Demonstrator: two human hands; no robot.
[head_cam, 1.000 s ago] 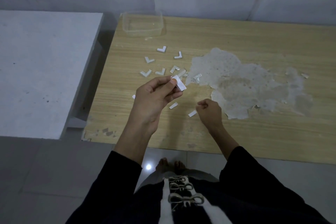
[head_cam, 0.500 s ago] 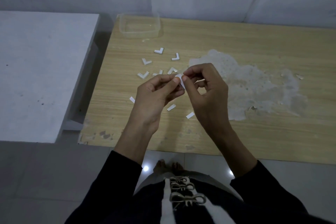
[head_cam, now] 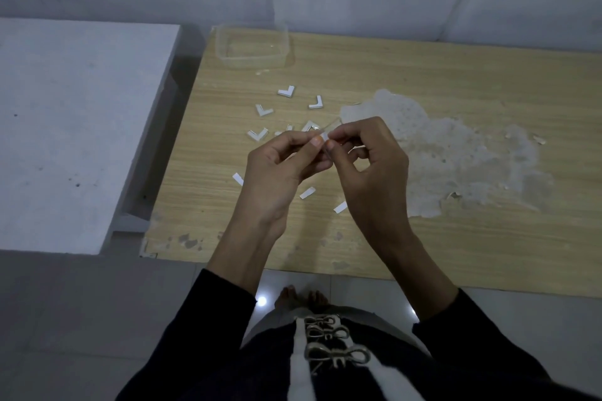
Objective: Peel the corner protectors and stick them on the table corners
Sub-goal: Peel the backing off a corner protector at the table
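Note:
Both hands meet above the wooden table (head_cam: 423, 81). My left hand (head_cam: 280, 172) pinches a small clear corner protector (head_cam: 325, 132) between thumb and fingers. My right hand (head_cam: 368, 169) pinches the same piece at its near end, fingertips against the left thumb. Several white L-shaped corner protectors (head_cam: 286, 91) lie scattered on the table behind the hands. White backing strips (head_cam: 308, 192) lie flat on the wood below the hands.
A clear plastic container (head_cam: 252, 47) stands at the table's far left corner. A large patch of peeled veneer (head_cam: 456, 156) spreads to the right. A grey-white surface (head_cam: 65, 127) lies left of the table across a narrow gap. The table's near left corner (head_cam: 146, 250) is chipped.
My right hand rose from the table, where it rested one second ago, and joined the left hand on the protector. The left hand has barely moved.

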